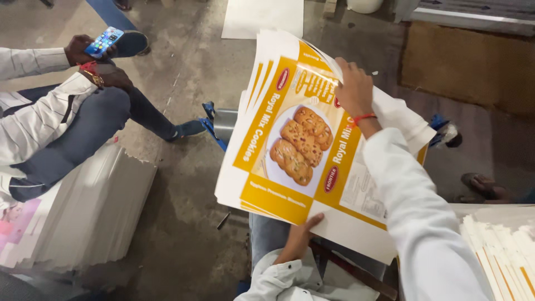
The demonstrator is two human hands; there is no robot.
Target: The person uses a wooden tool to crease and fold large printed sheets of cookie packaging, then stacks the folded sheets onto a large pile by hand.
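Left hand [301, 237] grips near edge of stacked yellow-white printed cardboard sheets [290, 150]; right hand [352, 89] pinches far edge.

fanned yellow printed carton sheets [290, 150]

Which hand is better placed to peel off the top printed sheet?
Probably right. The right hand already grips the far top edge of the printed carton sheets, lifting a corner. The left hand supports the stack's near edge from below.
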